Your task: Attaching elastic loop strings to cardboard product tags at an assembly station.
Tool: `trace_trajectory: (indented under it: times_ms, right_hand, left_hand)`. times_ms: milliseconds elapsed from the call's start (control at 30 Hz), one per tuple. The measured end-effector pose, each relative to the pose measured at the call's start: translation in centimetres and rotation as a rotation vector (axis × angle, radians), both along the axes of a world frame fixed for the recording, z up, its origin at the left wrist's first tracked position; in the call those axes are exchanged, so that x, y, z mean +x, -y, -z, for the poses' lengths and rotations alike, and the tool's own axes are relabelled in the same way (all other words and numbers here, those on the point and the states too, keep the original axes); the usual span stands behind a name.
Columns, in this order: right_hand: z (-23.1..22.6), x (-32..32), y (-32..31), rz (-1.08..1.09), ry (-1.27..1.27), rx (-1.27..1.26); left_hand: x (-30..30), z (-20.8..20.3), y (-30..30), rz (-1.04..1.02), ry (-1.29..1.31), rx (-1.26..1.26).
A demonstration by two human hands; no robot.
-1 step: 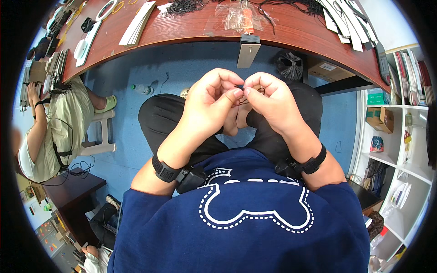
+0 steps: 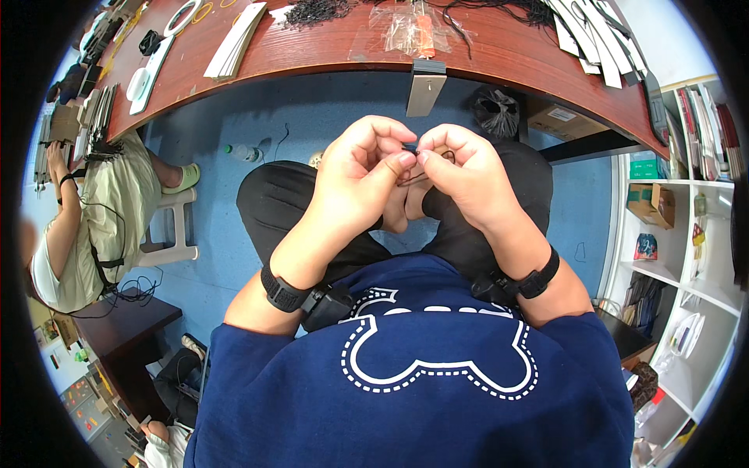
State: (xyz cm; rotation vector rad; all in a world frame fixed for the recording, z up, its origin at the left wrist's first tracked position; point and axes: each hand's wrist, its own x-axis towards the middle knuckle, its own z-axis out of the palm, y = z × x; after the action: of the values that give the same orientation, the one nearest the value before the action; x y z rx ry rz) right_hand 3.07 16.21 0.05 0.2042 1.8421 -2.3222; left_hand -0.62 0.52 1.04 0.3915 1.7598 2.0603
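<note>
My left hand (image 2: 360,168) and my right hand (image 2: 466,175) meet over my lap, fingertips almost touching. Between them is a thin dark cord (image 2: 413,182), part of which runs below the fingertips toward my right palm. Thumb and forefinger of my left hand are pinched together at a small dark piece (image 2: 410,147), too small to make out well. My right thumb and forefinger pinch close beside it, with the cord running by its fingers. Most of the cord is hidden by my hands.
A reddish-brown table (image 2: 328,51) spans the far side, carrying white strips (image 2: 236,43), a heap of small black pieces (image 2: 316,11) and a clamped orange-handled tool (image 2: 424,35). White shelves (image 2: 686,269) stand at right. Another person (image 2: 117,207) sits at left. A bottle (image 2: 244,153) lies on the floor.
Both hands hold nearly the same place and pinch. Only the cord under the fingertips lies slightly differently.
</note>
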Motion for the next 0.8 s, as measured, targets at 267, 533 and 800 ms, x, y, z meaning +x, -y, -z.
trace_trajectory:
  times_ms: [267,533,800]
  right_hand:
    - [0.3,0.1,-0.5,-0.033,0.019,-0.147]
    - [0.4,-0.1,-0.3,-0.072,-0.048,0.068]
    - [-0.8,0.0,-0.2,-0.12,-0.061,0.11]
  left_hand:
    - [-0.1,0.3,0.5,0.012,-0.247,-0.176]
    - [-0.4,-0.3,0.8,-0.017,-0.618,-0.473]
    - [0.1,0.9,0.8,-0.051,-0.197,-0.107]
